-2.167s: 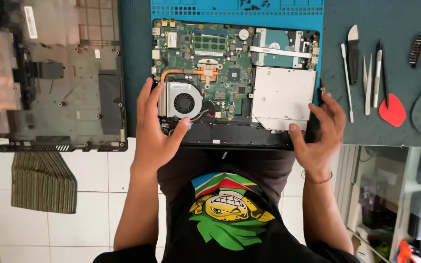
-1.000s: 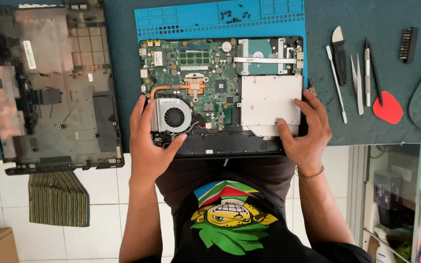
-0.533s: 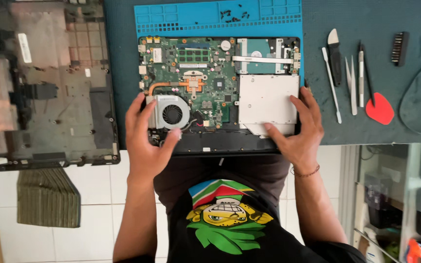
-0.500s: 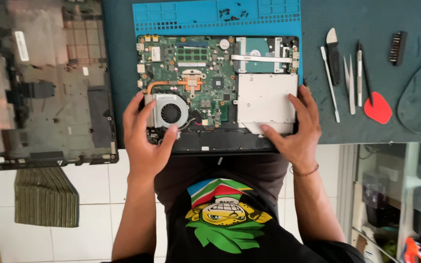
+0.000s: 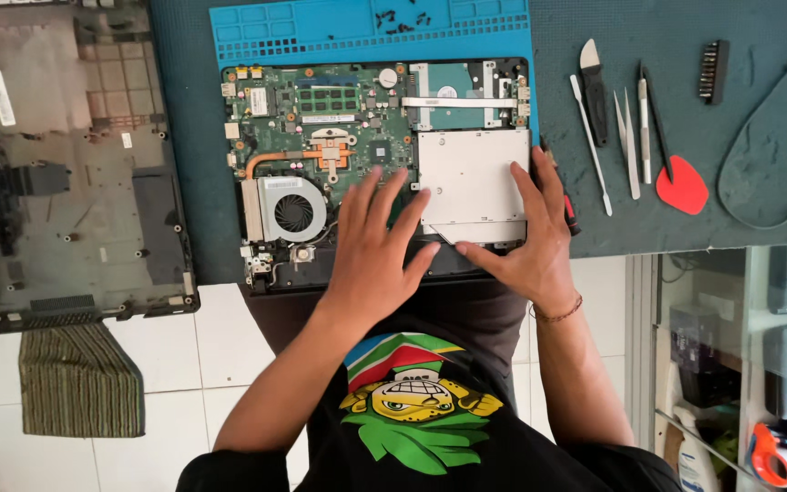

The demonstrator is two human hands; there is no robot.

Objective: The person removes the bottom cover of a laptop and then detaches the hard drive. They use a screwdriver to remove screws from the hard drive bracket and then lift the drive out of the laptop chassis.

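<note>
Here, in the head view, the left hand (image 5: 371, 260) lies flat and spread on the opened laptop (image 5: 375, 173) at the tabletop (image 5: 758, 118) edge; the right hand (image 5: 526, 246) presses the silver optical drive (image 5: 471, 182), fingers splayed, grasping nothing. The bare board looks fragile; edges seem the safest hold. Fan (image 5: 293, 211), tweezers (image 5: 628, 146), red pick (image 5: 682, 189) and removed bottom cover (image 5: 66, 164) crowd nearby.

Your dark green table (image 5: 758, 137) carries the blue mat (image 5: 366, 32) at twelve o'clock, the bottom cover (image 5: 66, 173) at nine, hand tools (image 5: 635, 137) at two.
</note>
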